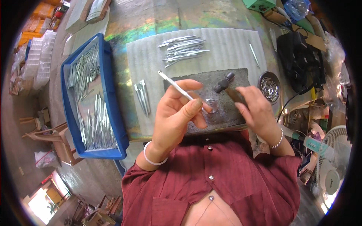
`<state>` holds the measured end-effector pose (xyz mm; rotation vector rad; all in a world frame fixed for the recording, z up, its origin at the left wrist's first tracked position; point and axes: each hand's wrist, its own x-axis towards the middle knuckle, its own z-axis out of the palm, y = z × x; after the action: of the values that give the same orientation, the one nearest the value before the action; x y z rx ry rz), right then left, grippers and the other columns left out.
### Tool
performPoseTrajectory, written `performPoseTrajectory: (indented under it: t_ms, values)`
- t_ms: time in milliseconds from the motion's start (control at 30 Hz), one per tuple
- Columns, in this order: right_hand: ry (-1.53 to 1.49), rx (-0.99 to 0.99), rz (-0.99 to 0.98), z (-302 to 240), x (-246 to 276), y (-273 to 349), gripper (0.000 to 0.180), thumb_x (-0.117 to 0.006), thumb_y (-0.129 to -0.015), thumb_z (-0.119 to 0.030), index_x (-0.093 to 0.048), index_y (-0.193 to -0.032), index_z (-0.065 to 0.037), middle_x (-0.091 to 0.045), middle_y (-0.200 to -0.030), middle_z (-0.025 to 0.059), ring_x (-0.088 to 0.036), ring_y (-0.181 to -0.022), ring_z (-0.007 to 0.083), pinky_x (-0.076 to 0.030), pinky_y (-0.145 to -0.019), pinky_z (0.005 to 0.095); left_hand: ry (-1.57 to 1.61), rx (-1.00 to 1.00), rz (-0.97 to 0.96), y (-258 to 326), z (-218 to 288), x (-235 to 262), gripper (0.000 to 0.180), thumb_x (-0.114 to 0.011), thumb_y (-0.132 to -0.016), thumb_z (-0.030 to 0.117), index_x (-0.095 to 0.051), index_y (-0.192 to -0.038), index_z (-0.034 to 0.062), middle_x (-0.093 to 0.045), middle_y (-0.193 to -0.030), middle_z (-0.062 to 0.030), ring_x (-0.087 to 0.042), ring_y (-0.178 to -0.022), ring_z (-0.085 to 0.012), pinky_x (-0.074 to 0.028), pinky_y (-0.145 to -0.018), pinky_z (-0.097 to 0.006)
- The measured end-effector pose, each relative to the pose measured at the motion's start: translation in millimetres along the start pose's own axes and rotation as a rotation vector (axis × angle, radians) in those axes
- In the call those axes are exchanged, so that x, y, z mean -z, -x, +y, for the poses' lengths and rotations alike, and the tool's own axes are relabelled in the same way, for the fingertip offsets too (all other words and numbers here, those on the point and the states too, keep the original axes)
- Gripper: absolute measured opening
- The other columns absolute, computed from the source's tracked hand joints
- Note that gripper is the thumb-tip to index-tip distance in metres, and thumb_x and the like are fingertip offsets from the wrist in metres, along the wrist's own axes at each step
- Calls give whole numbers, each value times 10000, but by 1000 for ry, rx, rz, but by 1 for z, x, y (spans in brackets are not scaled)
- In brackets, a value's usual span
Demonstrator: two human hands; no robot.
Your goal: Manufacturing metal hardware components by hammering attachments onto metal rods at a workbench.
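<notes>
My left hand (174, 109) pinches a slender silver metal rod (177, 86) between thumb and fingers, tilted above a dark slab (233, 113). A small notch or hole shows at the rod's far end. To the right, my right hand (257, 108) curls around the brown handle of a hammer (224, 83), whose black head rests over the slab. A small clear round piece (212, 105) lies beside my left fingertips. Beyond the slab, a pile of similar silver rods (183, 48) lies on a white foam sheet (143, 52).
At left stands a blue tray (120, 139) of many metal pieces. A few pointed pieces (142, 97) and a lone rod (254, 55) lie on the foam. A dark bowl (260, 81) of small metal parts is at right, near a black bag-like object (299, 60) and a fan (333, 162).
</notes>
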<state>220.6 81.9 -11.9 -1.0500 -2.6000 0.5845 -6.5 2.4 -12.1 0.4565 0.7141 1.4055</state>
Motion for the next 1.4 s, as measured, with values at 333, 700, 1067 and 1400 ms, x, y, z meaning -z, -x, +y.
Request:
performPoseTrajectory:
  t_ms: [333, 700, 1067, 1400]
  values:
    - [336, -379, 80, 163, -16, -93, 231, -560, -765, -114, -519, -959, 4, -606, -912, 214, -585, -874, 389, -462, -755, 433, -445, -2, -26, 17, -2, -5, 220, -538, -934, 93, -532, -1116, -30, -630, -796, -67, -567, -611, -73, -463, -558, -184]
    - [-597, -311, -25, 53, 49, -39, 164, -532, -819, -72, -554, -956, 15, -544, -734, 24, -520, -658, 82, -427, -591, 231, -635, 33, -76, 10, -4, -9, 266, -590, -902, 72, -557, -1158, 7, -608, -718, 1, -508, -560, -14, -407, -502, -165]
    - [-1257, -307, -23, -47, 13, -4, 113, -547, -902, -22, -554, -1001, 32, -600, -825, 40, -598, -686, 66, -482, -591, 190, -582, -141, -122, 7, -24, -10, 208, -605, -878, 19, -582, -1083, -6, -637, -806, -29, -567, -726, -52, -463, -640, -200]
    - [-756, -7, 160, -54, 3, -8, 117, -657, -821, -18, -608, -916, 29, -596, -753, 84, -599, -608, 116, -464, -533, 222, -510, -146, -88, 15, -25, -9, 144, -606, -876, 8, -567, -1011, -22, -671, -855, -67, -618, -797, -68, -498, -691, -201]
